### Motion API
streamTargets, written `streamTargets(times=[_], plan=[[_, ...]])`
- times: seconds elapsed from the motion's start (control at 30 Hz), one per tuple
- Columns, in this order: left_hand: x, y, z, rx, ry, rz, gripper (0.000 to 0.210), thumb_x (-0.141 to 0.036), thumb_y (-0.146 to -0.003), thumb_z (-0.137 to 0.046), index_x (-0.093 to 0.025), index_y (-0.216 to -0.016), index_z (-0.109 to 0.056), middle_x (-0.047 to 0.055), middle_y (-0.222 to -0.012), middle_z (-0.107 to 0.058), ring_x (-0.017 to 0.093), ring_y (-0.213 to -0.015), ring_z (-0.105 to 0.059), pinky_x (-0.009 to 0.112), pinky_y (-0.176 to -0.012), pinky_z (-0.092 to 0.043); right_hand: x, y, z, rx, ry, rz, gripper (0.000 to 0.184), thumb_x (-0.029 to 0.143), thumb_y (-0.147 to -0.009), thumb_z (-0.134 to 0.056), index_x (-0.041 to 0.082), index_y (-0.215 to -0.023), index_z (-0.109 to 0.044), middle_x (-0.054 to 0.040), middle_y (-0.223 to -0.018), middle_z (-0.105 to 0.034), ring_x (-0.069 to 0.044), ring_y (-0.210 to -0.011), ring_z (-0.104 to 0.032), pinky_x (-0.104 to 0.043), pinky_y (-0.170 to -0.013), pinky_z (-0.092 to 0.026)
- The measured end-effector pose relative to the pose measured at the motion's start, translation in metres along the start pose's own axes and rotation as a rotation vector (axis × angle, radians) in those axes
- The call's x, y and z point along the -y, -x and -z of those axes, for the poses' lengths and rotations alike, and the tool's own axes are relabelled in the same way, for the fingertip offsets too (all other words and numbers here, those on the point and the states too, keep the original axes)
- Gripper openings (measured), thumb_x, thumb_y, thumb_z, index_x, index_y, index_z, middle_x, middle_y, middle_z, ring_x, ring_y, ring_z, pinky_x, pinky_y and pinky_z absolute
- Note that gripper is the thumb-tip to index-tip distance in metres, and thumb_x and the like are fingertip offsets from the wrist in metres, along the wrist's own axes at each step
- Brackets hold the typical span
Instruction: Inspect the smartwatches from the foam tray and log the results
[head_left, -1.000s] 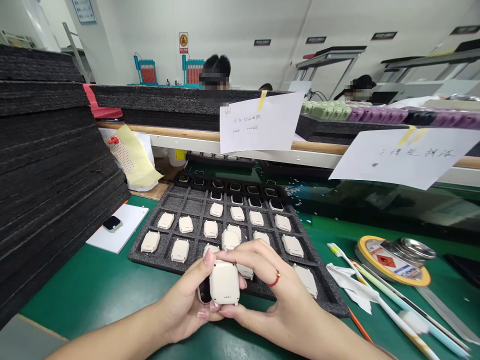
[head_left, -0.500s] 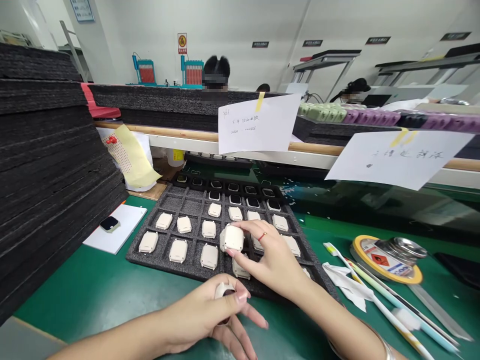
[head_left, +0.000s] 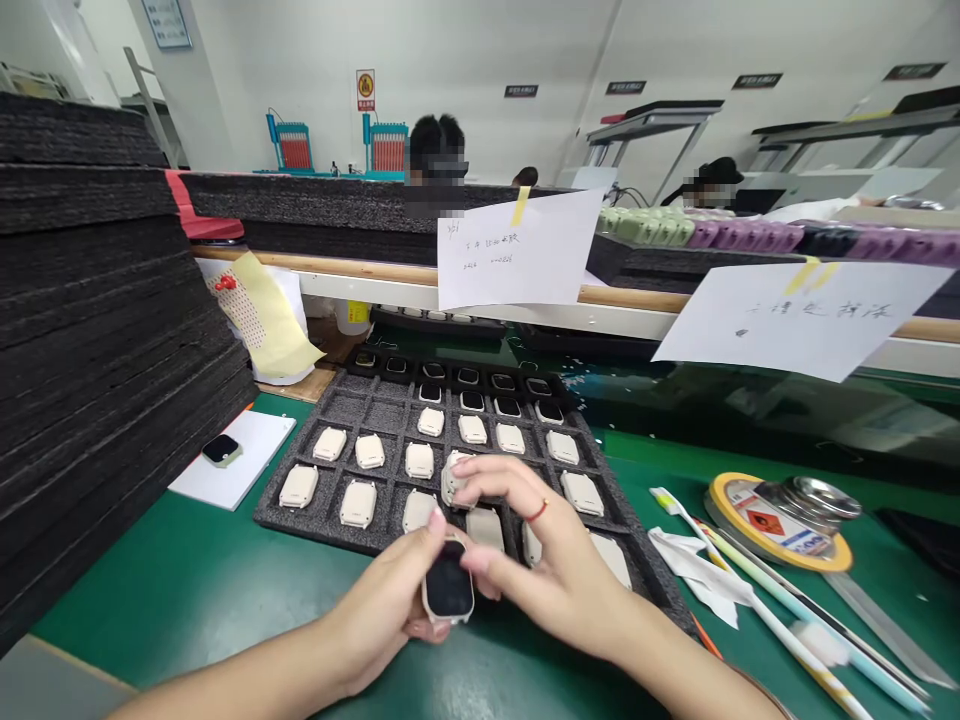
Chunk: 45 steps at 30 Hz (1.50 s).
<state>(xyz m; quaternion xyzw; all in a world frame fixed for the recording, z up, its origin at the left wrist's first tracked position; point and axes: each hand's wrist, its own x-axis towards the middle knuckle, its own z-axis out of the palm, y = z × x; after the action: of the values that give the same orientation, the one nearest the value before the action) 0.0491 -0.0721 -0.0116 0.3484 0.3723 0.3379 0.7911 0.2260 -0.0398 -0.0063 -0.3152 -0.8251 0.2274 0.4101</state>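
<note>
My left hand [head_left: 397,600] is closed around a smartwatch body [head_left: 448,583] with a pale frame, its dark screen facing up. My right hand [head_left: 555,560] is open just to the right of it; the thumb lies close to the watch's edge, though I cannot tell if it touches. The curled fingers of that hand hover over the black foam tray [head_left: 330,529], beside a white watch case [head_left: 453,475] that they partly cover. Several other white watch cases [head_left: 359,502] sit in the tray's compartments, and dark-screened watches [head_left: 508,406] fill the far rows.
Tall stacked black foam trays [head_left: 112,350] stand at the left. Another watch [head_left: 223,450] lies on white paper [head_left: 259,455]. On the right are toothbrushes [head_left: 780,620], a tissue [head_left: 697,570] and a yellow-rimmed round container [head_left: 780,520]. A shelf edge [head_left: 360,285] crosses behind.
My right hand has let go of the white watch case, now lower in the tray, and its thumb has come toward my left hand. My left hand has turned the watch screen up.
</note>
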Motion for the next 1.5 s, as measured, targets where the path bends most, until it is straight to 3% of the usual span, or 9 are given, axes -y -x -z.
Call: streamTargets(times=[0.13,0.37,0.67,0.77,0.87,0.97,1.07,1.13,1.5], plan=[[-0.002,-0.003,0.004,-0.025,0.199,-0.044,0.048,-0.061,-0.077,-0.069,-0.014,-0.081,-0.065,0.004,-0.076,-0.061,0.008,-0.056,-0.040,0.020,-0.049,-0.026,0.014,0.001,-0.002,0.153,0.001,0.082,0.039,0.034,-0.073,-0.085,0.023,-0.092,-0.052,-0.0086,-0.124,-0.058,-0.025,-0.123,-0.054,-0.040,-0.108,-0.042],[-0.002,-0.003,0.006,0.032,0.325,-0.033,0.044,-0.055,-0.080,-0.071,-0.013,-0.089,-0.068,0.002,-0.073,-0.058,0.005,-0.053,-0.043,0.016,-0.046,-0.022,0.023,0.001,-0.002,0.152,-0.091,0.007,0.013,0.016,-0.086,-0.070,0.022,-0.089,-0.059,-0.0060,-0.117,-0.060,-0.017,-0.098,-0.062,-0.028,-0.082,-0.054],[-0.004,-0.002,0.004,0.086,0.348,-0.009,0.041,-0.053,-0.080,-0.073,-0.012,-0.080,-0.066,0.000,-0.064,-0.053,0.003,-0.047,-0.039,0.015,-0.043,-0.020,0.022,0.000,-0.003,-0.112,-0.036,0.178,0.009,0.016,-0.088,-0.069,0.020,-0.083,-0.063,-0.0056,-0.099,-0.069,-0.017,-0.095,-0.065,-0.030,-0.085,-0.053],[-0.004,-0.002,0.004,0.087,0.314,0.015,0.047,-0.057,-0.080,-0.071,-0.010,-0.079,-0.068,0.005,-0.069,-0.060,0.003,-0.045,-0.039,0.016,-0.042,-0.019,0.022,0.001,0.000,-0.278,-0.140,0.115,0.010,0.014,-0.090,-0.067,0.021,-0.084,-0.062,-0.0002,-0.081,-0.067,-0.013,-0.079,-0.066,-0.024,-0.073,-0.055],[-0.004,-0.001,0.006,0.094,0.318,0.011,0.052,-0.059,-0.081,-0.068,-0.008,-0.090,-0.072,0.009,-0.077,-0.066,0.002,-0.045,-0.040,0.016,-0.042,-0.019,0.021,0.003,0.002,-0.383,-0.281,0.017,0.012,0.014,-0.092,-0.063,0.024,-0.086,-0.061,0.0013,-0.082,-0.068,-0.013,-0.081,-0.068,-0.024,-0.074,-0.057],[-0.005,0.000,0.008,0.101,0.367,-0.006,0.051,-0.059,-0.079,-0.070,-0.009,-0.089,-0.074,0.007,-0.073,-0.064,0.002,-0.045,-0.040,0.015,-0.041,-0.019,0.020,0.003,0.001,-0.284,-0.269,0.012,0.015,0.021,-0.087,-0.072,0.026,-0.098,-0.063,-0.0019,-0.100,-0.070,-0.017,-0.097,-0.069,-0.030,-0.087,-0.057],[-0.006,0.001,0.009,0.088,0.394,0.008,0.053,-0.061,-0.075,-0.073,-0.009,-0.089,-0.074,0.006,-0.071,-0.064,0.003,-0.043,-0.041,0.016,-0.041,-0.021,0.020,0.002,-0.003,-0.113,-0.148,0.066,0.057,0.029,-0.073,-0.086,0.025,-0.122,-0.057,-0.0076,-0.117,-0.066,-0.023,-0.116,-0.061,-0.036,-0.101,-0.052],[-0.006,0.001,0.010,0.086,0.396,0.020,0.054,-0.062,-0.074,-0.073,-0.010,-0.089,-0.075,0.006,-0.073,-0.065,0.002,-0.041,-0.040,0.016,-0.041,-0.023,0.021,0.003,-0.006,-0.037,-0.105,0.079,0.068,0.027,-0.072,-0.087,0.025,-0.131,-0.052,-0.0098,-0.123,-0.062,-0.024,-0.121,-0.058,-0.037,-0.103,-0.050],[-0.004,0.002,0.009,0.098,0.390,0.002,0.057,-0.063,-0.072,-0.075,-0.008,-0.088,-0.075,0.008,-0.073,-0.067,0.001,-0.040,-0.040,0.016,-0.042,-0.024,0.021,0.003,-0.009,0.001,-0.103,0.071,0.058,0.026,-0.080,-0.080,0.025,-0.130,-0.051,-0.0081,-0.119,-0.063,-0.020,-0.115,-0.060,-0.031,-0.100,-0.052]])
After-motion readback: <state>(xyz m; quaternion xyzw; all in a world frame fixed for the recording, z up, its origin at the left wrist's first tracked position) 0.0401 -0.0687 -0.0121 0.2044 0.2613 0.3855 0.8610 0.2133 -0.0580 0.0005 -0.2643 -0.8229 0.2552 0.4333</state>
